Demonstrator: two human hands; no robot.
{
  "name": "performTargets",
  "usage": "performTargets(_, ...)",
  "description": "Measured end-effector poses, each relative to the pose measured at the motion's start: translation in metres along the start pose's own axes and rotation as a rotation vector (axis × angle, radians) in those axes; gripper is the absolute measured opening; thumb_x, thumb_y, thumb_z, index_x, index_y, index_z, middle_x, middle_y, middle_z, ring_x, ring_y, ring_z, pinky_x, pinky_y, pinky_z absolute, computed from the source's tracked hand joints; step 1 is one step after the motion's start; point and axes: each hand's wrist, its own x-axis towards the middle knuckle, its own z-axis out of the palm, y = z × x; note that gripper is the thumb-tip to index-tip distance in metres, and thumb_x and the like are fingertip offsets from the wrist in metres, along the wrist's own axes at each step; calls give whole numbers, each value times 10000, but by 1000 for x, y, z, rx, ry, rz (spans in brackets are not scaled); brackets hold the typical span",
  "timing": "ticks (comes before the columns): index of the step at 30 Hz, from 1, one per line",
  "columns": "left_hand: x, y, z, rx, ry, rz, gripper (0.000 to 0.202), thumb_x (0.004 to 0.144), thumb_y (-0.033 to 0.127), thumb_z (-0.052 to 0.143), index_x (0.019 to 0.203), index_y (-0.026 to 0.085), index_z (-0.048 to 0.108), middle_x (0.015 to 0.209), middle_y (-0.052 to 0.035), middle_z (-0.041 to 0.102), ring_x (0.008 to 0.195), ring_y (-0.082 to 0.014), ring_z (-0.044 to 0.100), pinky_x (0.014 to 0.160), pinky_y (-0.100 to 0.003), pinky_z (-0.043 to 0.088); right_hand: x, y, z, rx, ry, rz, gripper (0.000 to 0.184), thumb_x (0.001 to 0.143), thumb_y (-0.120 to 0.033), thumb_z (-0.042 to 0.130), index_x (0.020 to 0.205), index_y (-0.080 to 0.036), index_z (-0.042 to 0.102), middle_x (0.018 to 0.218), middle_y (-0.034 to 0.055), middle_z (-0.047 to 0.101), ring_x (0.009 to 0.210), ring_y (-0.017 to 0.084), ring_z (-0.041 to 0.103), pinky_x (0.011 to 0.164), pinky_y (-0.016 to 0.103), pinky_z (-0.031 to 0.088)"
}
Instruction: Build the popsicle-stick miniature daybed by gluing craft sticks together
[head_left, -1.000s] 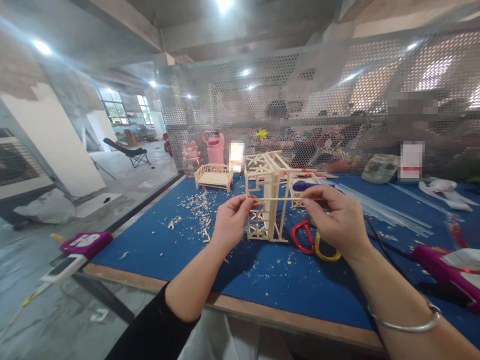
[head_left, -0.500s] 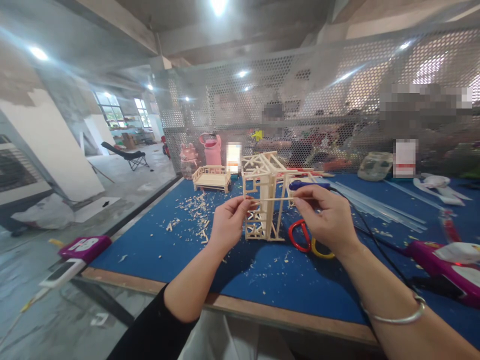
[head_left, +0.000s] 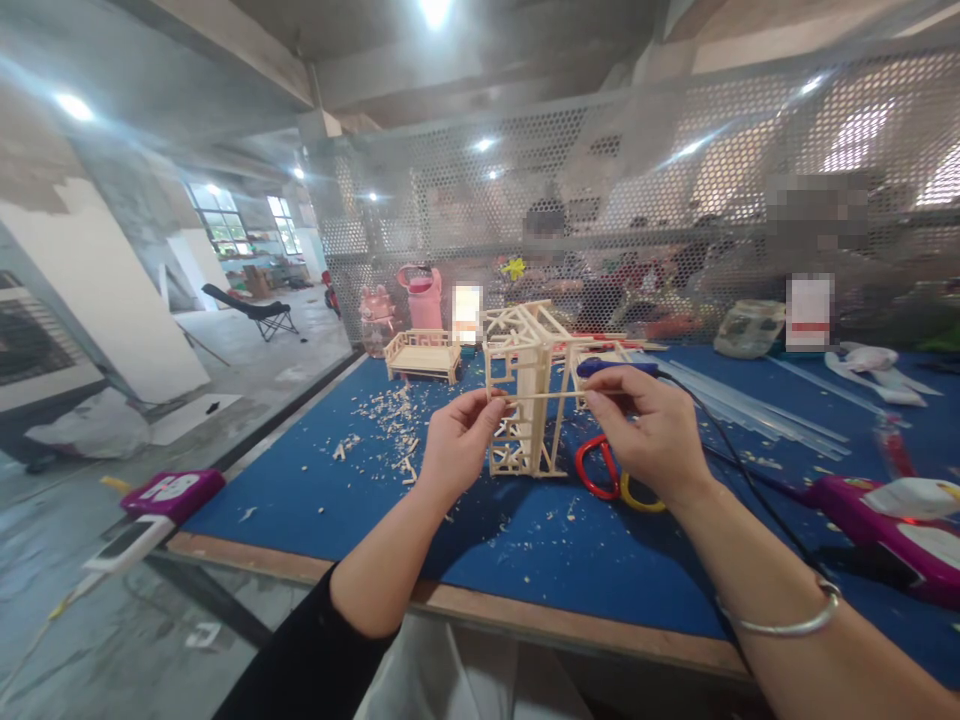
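Note:
A thin wooden stick [head_left: 551,395] is stretched level between my two hands. My left hand [head_left: 461,440] pinches one end, and my right hand [head_left: 649,430] grips the other between thumb and fingers. Right behind the stick stands a small house-like frame [head_left: 534,370] of pale sticks, partly covered by my hands. Scissors with one red handle loop [head_left: 596,468] and one yellow lie beside my right hand. A blue-handled tool [head_left: 619,369] with a black cord rests just beyond my right fingers.
On the blue tabletop [head_left: 300,510] are wood scraps [head_left: 390,420], a miniature wooden bench [head_left: 424,355], clear glue sticks [head_left: 757,410], a glass jar [head_left: 746,330] and a purple device [head_left: 892,530]. A purple power strip [head_left: 171,495] hangs at the left edge. Behind stands a perforated metal screen [head_left: 450,200].
Both hands keep the stick in nearly the same place. Only a slight shift of the whole view shows; nothing is taken up or let go.

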Motion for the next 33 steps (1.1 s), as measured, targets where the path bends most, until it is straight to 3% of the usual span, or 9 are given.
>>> performTargets(5, 3, -3, -1, 40, 71, 0, 222, 674, 354, 700, 776, 157, 683, 705, -21, 691, 710, -158, 656, 615, -236, 465, -1, -1, 3, 46, -42, 17, 68, 765, -218, 529, 726, -202, 582, 589, -4, 610, 507, 120, 544, 472, 233, 417)
performTargets(11, 3, -1, -1, 28, 49, -24, 219, 671, 351, 704, 772, 157, 685, 714, -25, 693, 728, -161, 660, 647, -246, 476, -1, 0, 4, 65, -29, 35, 66, 762, -216, 532, 728, -195, 585, 590, -8, 606, 500, 115, 534, 479, 234, 423)
performTargets(19, 3, -4, -1, -61, -38, -52, 233, 649, 302, 730, 821, 166, 651, 754, -26, 700, 746, -149, 654, 727, -289, 496, 0, 5, 3, 45, -20, 49, 71, 772, -230, 534, 764, -201, 599, 631, 4, 620, 526, 125, 547, 494, 245, 430)
performTargets(24, 2, -13, 0, -59, -157, -185, 249, 613, 177, 744, 841, 151, 648, 757, -34, 709, 731, -142, 649, 774, -319, 490, 0, 7, 4, 35, -74, 22, 102, 788, -237, 519, 769, -192, 608, 703, 26, 642, 603, 140, 571, 549, 260, 441)
performTargets(33, 5, -16, -2, -60, -75, -208, 221, 604, 177, 734, 806, 150, 647, 694, -21, 703, 730, -154, 667, 724, -305, 509, 2, 1, -1, 339, -43, 224, 96, 774, -256, 520, 729, -194, 579, 489, -52, 443, 399, 76, 365, 382, 216, 293)
